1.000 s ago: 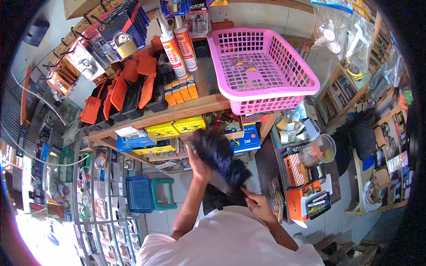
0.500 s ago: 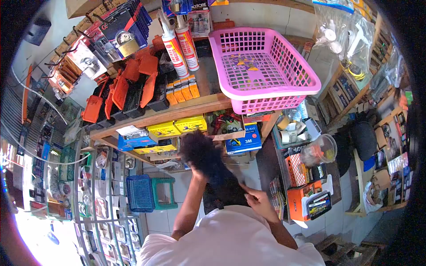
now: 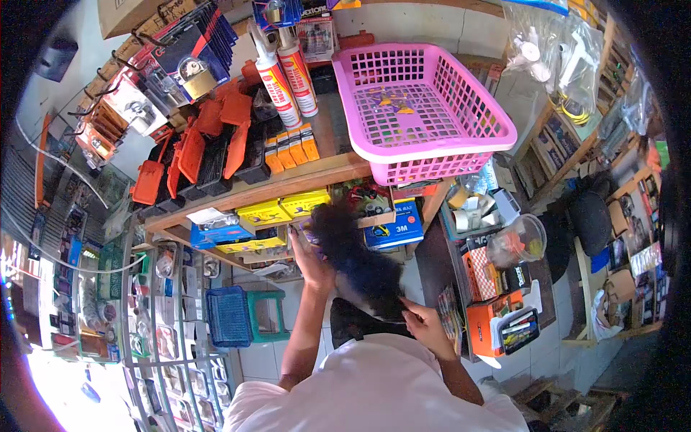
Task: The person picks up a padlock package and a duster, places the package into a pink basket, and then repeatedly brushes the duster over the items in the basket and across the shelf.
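A dark feather duster (image 3: 360, 263) stretches diagonally in front of me, blurred by motion. My right hand (image 3: 426, 325) is closed around its lower right end, close to my waist. My left hand (image 3: 312, 265) is raised beside the duster's upper part, fingers stretched out, the fluffy feathers right at its fingertips. Behind the feathers, yellow boxes (image 3: 284, 209) sit on the shelf under the wooden counter.
On the counter (image 3: 335, 169) stand a pink basket (image 3: 432, 147), silicone sealant tubes (image 3: 279, 90) and black cases with orange lids (image 3: 191, 155). A blue 3M box (image 3: 396, 227) lies below. At right are an orange box (image 3: 489, 331) and a clear tub (image 3: 529, 237).
The duster has swung down and to the right, its feathers now reaching toward my right hand. My left hand has come up slightly left, its fingers now showing outstretched.
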Demonstrator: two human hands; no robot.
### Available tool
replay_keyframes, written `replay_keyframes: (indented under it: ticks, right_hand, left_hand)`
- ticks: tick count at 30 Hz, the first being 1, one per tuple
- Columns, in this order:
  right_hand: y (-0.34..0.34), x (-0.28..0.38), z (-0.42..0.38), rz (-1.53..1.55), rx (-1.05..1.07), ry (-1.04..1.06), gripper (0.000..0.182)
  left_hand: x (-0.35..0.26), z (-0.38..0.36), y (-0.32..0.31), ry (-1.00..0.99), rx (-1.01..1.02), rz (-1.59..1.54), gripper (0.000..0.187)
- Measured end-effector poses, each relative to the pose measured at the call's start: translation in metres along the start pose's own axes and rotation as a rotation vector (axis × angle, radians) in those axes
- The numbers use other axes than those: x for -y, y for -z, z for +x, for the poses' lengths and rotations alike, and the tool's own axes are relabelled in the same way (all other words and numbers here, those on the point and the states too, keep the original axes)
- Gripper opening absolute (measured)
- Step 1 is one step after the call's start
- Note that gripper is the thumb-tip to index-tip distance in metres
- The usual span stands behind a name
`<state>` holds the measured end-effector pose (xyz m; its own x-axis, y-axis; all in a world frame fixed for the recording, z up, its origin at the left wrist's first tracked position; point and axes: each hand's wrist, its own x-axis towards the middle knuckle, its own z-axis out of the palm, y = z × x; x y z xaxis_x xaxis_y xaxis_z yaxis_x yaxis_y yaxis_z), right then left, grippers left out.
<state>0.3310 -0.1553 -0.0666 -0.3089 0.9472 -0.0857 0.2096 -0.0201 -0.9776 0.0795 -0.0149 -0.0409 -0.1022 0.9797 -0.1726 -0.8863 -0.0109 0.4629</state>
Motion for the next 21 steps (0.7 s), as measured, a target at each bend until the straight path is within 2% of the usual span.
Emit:
replay_keyframes:
  ticks: [2, 4, 5, 7, 8, 11, 13, 14, 16, 17, 18, 19, 20, 21]
  right_hand:
    - [0.001, -0.001, 0.000, 0.047, -0.036, 0.025, 0.038]
    - [0.007, 0.009, 0.001, 0.044, 0.101, -0.034, 0.038]
    - [0.007, 0.006, 0.001, 0.045, 0.100, -0.033, 0.038]
    - [0.005, -0.001, 0.000, 0.079, 0.044, -0.230, 0.038]
    - [0.006, -0.002, 0.001, 0.077, 0.046, -0.230, 0.038]
    - [0.007, -0.001, 0.003, 0.051, 0.060, -0.036, 0.038]
    - [0.006, 0.001, 0.004, 0.024, 0.018, -0.173, 0.037]
    - [0.007, 0.000, 0.004, 0.024, 0.017, -0.172, 0.037]
    - [0.007, -0.005, 0.007, 0.022, 0.044, 0.074, 0.037]
    - [0.007, -0.004, 0.007, 0.023, 0.042, 0.074, 0.037]
    - [0.006, -0.002, 0.007, 0.016, 0.023, -0.018, 0.037]
    - [0.007, 0.000, 0.007, 0.007, 0.006, -0.110, 0.037]
    - [0.008, 0.001, 0.008, 0.005, 0.006, -0.108, 0.037]
    - [0.009, 0.003, 0.009, 0.008, 0.031, -0.052, 0.037]
  left_hand:
    - [0.001, -0.003, -0.004, -0.038, 0.069, 0.014, 0.069]
    - [-0.001, -0.001, -0.003, -0.056, 0.060, 0.008, 0.068]
    - [-0.001, 0.001, -0.003, -0.073, 0.053, 0.002, 0.068]
    - [-0.001, 0.004, 0.001, -0.105, 0.037, -0.014, 0.067]
    - [-0.001, 0.006, 0.003, -0.123, 0.028, -0.024, 0.067]
    - [-0.005, 0.005, 0.007, -0.092, 0.097, 0.038, 0.067]
    - [-0.005, 0.003, 0.002, -0.083, 0.072, 0.010, 0.066]
    - [-0.005, 0.002, 0.001, -0.081, 0.074, 0.004, 0.066]
    - [-0.004, 0.003, 0.001, -0.059, 0.117, -0.023, 0.065]
    - [-0.004, 0.005, 0.002, -0.009, 0.210, -0.110, 0.065]
    - [-0.004, 0.005, 0.000, 0.055, 0.255, -0.315, 0.065]
    - [-0.002, 0.005, -0.003, 0.060, 0.221, -0.404, 0.064]
    - [-0.001, 0.004, -0.006, -0.085, 0.070, 0.055, 0.064]
    - [-0.005, 0.003, -0.009, -0.095, 0.195, 0.073, 0.063]
